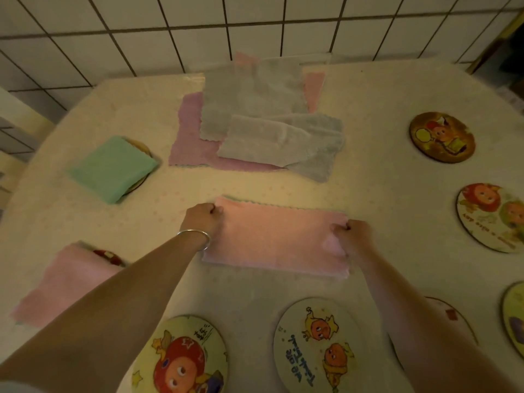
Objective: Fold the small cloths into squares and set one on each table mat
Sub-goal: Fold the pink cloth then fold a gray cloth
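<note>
The pink cloth point(276, 239) lies halved on the counter point(382, 171); my left hand point(202, 219) and right hand point(351, 235) pinch its ends. Two mats carry folded cloths; several mats and the unfolded pile point(255, 117) remain.

A home dining spot: a white tiled wall point(170, 26) behind a table point(382, 171) with cartoon table mats point(319, 347).

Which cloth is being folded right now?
On the table, below the heap of grey and pink cloths, lies a long pink cloth. The left hand and right hand pinch its ends. Its neighbours already sit folded on mats.
</note>
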